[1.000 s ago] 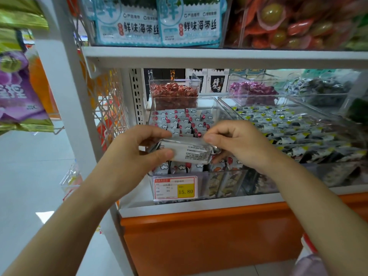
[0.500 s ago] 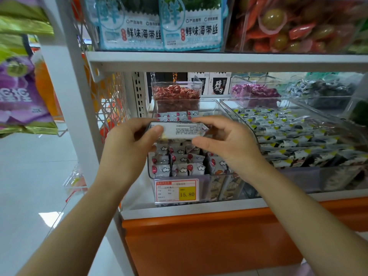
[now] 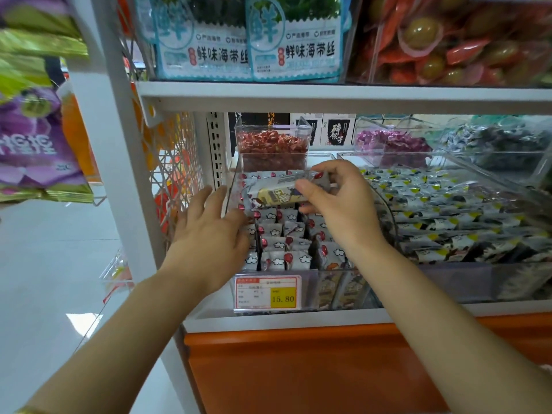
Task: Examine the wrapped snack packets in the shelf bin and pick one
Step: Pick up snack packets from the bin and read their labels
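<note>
Over the clear shelf bin (image 3: 313,286), one wrapped snack packet (image 3: 277,195) is up for inspection.
At the packet's right end the right hand (image 3: 337,204) pinches it, fingers (image 3: 304,186) curled round the wrapper, and holds it roughly level just above the bin with its printed face toward the camera. Just left of it, the left hand (image 3: 209,234) holds nothing. Its fingers are straight and spread at the bin's near-left corner, and I cannot tell whether they touch the wall. Rows of other packets (image 3: 286,234) stand in the bin behind the price tag (image 3: 267,292). By my judgement, examining is under way with a candidate lifted clear. What is left is settling on it and carrying it away from the shelf.
</note>
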The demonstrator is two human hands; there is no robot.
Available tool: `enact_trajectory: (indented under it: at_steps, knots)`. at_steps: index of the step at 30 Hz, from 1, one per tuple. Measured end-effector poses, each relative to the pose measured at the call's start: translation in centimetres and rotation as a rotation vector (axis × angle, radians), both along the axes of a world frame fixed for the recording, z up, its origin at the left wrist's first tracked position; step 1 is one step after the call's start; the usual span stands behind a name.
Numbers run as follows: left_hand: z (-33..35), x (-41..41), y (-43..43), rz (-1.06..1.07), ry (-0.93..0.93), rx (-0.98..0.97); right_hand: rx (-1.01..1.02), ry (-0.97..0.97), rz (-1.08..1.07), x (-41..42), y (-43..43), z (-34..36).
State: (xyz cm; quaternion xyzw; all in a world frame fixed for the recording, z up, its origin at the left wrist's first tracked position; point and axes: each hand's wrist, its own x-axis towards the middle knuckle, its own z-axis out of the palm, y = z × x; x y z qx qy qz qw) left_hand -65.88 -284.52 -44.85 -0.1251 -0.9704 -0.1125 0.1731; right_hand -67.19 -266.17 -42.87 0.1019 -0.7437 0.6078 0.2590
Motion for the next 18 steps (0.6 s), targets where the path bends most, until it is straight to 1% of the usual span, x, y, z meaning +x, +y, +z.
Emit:
enact_trajectory:
  at_steps: [2,6,10,13,16,18]
  knots:
    - [-0.4,0.2,-0.2,-0.023,0.013,0.041,0.075,0.024,-0.014,-0.4,-0.6,0.1]
    - [-0.8,0.3,-0.6,-0.062,0.015,0.094,0.295,0.07,-0.017,-1.6,-1.8,0.9]
    - [-1.4,0.4,-0.7,-0.108,0.042,0.128,0.491,0.065,0.033,-2.7,-3.2,1.7]
    - [-2.1,0.7,-0.9,-0.141,0.078,0.168,0.592,0.032,0.009,-3.6,-4.0,1.9]
    - [-2.4,0.6,-1.0,-0.144,0.116,0.159,0.633,0.057,-0.035,-4.2,-4.2,2.7]
    - [-2.3,0.4,-1.0,-0.146,0.145,0.147,0.665,0.061,-0.027,-4.5,-4.4,3.0]
